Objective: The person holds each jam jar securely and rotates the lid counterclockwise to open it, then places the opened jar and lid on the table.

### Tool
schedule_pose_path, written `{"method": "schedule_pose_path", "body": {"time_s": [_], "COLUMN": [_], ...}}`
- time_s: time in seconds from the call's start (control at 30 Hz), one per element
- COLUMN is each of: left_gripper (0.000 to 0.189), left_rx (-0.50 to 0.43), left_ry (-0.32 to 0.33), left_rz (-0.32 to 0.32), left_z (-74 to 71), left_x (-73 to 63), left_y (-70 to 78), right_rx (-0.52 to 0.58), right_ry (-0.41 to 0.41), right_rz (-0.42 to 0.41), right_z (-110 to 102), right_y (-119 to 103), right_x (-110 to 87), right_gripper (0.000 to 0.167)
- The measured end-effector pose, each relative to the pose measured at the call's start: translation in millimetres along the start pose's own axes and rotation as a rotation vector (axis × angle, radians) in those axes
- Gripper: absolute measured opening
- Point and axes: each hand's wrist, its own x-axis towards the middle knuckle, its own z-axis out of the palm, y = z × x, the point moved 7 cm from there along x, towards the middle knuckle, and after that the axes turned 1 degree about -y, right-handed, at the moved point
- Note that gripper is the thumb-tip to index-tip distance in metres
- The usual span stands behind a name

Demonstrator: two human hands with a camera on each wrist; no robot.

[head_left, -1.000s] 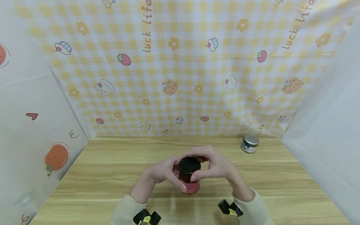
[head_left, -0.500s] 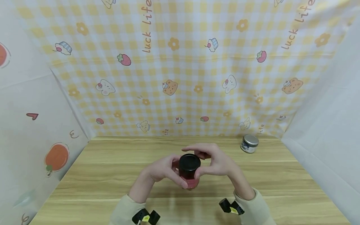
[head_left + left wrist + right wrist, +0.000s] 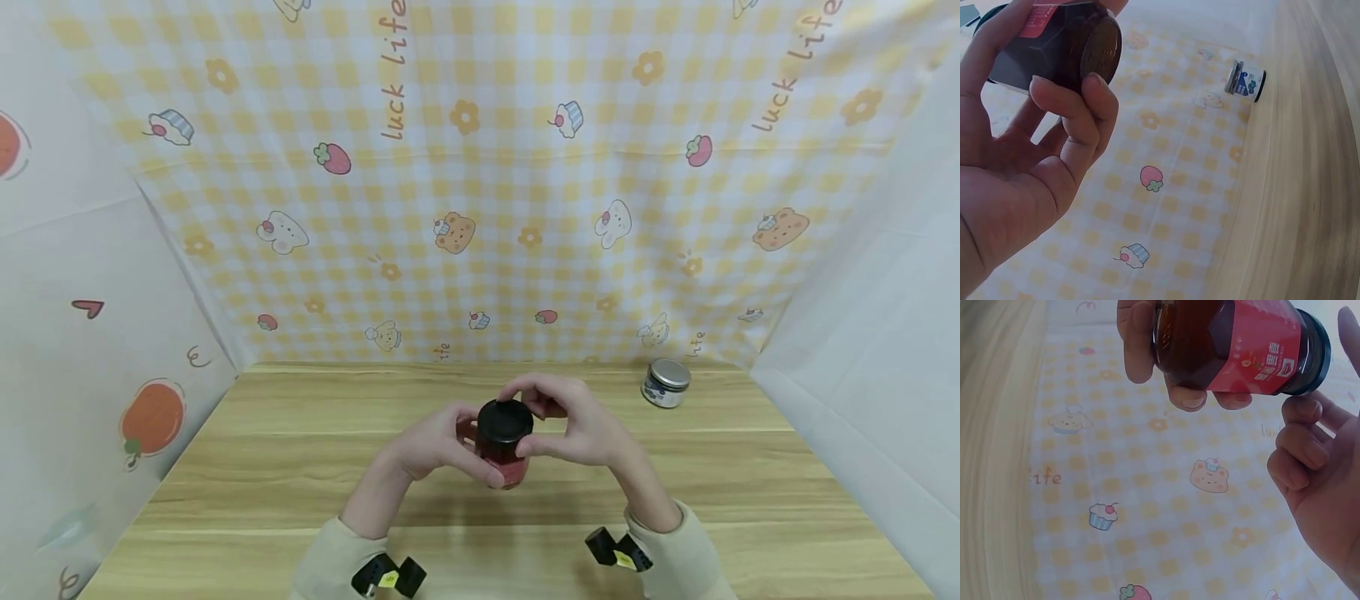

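Lining the left side, a white cloth [image 3: 67, 358] showed off its red heart, and beside it lay the wooden table [image 3: 300, 467], pale and streaked! At the near left, a beige sleeve [image 3: 337, 554] with a black device [image 3: 371, 575] led up to the left hand [image 3: 442, 446], and what a hold: thumb on the near side, fingers around the rest, firmly gripping a dark jar [image 3: 508, 471] with a red label. There it was, near the middle, above the table, bottom apart from the wood! Behind, on the far side, hung the yellow-checked cloth [image 3: 480, 183], full of cupcakes and bears.

Up top sat the black lid [image 3: 505, 421], on the jar, and just to its right the right hand [image 3: 588, 433] curved about it, index fingertip at the far rim, thumb by the near right edge, other fingers bent; whether it truly gripped, one could not tell! Farther right, at the far edge, stood a small jar [image 3: 666, 383], silver-lidded and upright, well apart from both hands. Closing the right side was a plain white sheet [image 3: 862, 333].
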Motion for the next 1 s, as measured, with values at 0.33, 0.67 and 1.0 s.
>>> {"method": "schedule_pose_path", "body": {"time_s": [0.33,0.67,1.0], "left_gripper": [0.041,0.039,0.053], "left_rx": [0.105,0.418,0.569], "left_ry": [0.174,0.440,0.699], "left_rz": [0.009,0.033,0.101], "left_z": [-5.4,-4.8,-1.0], "left_x": [0.8,3.2,-0.2], "left_y": [5.5,16.4,21.8], "right_rx": [-0.286,-0.435,-0.523], "right_ry": [0.113,0.175,0.195], "right_rz": [0.048,0.186,0.285], "right_z": [-9,-15,-18], "right_y": [-7,-7,-6], "right_x": [0.4,-2.5,-2.7], "right_gripper": [0.051,0.044,0.044]}}
